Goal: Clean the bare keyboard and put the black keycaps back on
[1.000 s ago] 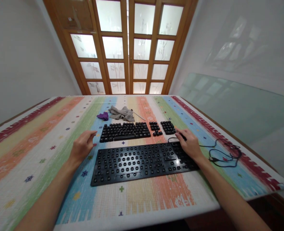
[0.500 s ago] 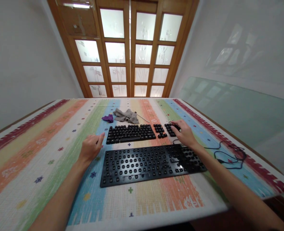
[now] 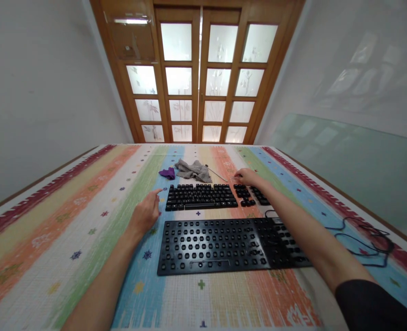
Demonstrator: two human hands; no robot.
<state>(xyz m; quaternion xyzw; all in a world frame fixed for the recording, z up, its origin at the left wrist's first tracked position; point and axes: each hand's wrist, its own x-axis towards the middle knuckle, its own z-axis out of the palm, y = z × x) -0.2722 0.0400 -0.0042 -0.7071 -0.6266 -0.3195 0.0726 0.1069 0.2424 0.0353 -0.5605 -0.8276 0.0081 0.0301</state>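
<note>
My right hand (image 3: pixel 246 176) is at the far side of the keycaps, its fingers pinched round a thin, shiny metal piece (image 3: pixel 234 178) too small to name for certain. Beneath and beside it lie the black number-pad keycaps (image 3: pixel 260 196) and the navigation keycaps (image 3: pixel 243 193). My left hand (image 3: pixel 147 211) rests on the cloth left of the main block of keycaps (image 3: pixel 201 196), index finger stretched out, holding nothing. Nearer to me lies the black keyboard base (image 3: pixel 210 243), bare of keycaps; my right forearm covers part of its right end.
Behind the keycaps lie a grey cloth (image 3: pixel 194 171), a purple cloth (image 3: pixel 168 173) and a thin stick (image 3: pixel 217 174). A black cable (image 3: pixel 372 243) coils at the right. A striped tablecloth (image 3: pixel 96 216) covers the table, with a glass panel (image 3: pixel 344 156) by the right wall.
My right hand has moved from the number-pad keycaps leftward and away, towards the stick's end. My left index finger has straightened. The whole view has shifted slightly.
</note>
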